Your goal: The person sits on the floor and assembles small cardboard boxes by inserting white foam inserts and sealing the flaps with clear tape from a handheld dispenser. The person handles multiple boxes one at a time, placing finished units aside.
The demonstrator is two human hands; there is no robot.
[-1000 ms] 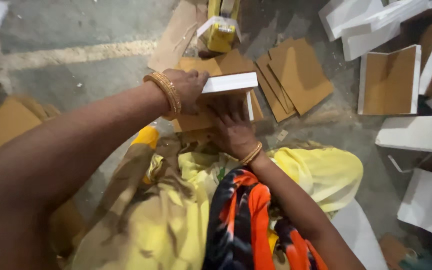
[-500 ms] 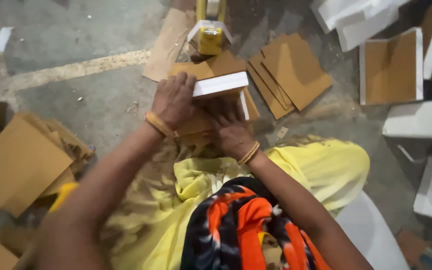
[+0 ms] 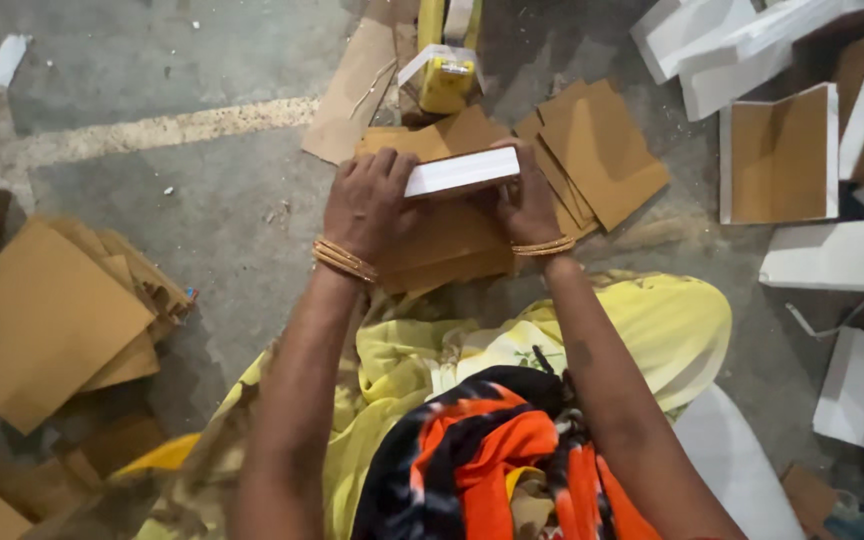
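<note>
A: What do the person's hands hold?

B: A flat white box, long and narrow, gripped at both ends. The left hand wraps its fingers over the left end, and the right hand clasps the right end, thumb toward the body. Both hands are closed on it, not spread.

A: Where does the box sit?

B: It is held in the air just above a stack of brown cardboard sheets that lies on the concrete floor in front of the person's yellow-clad knees.

A: And around it?

B: More brown cardboard squares fan out to the right of the hands, touching one another. A yellow tape dispenser stands just beyond the box. At far right lie folded white boxes with brown insides; at left sits another pile of brown cardboard, well apart from the hands. Gold bangles ring the left wrist, and the right wrist has some too.
</note>
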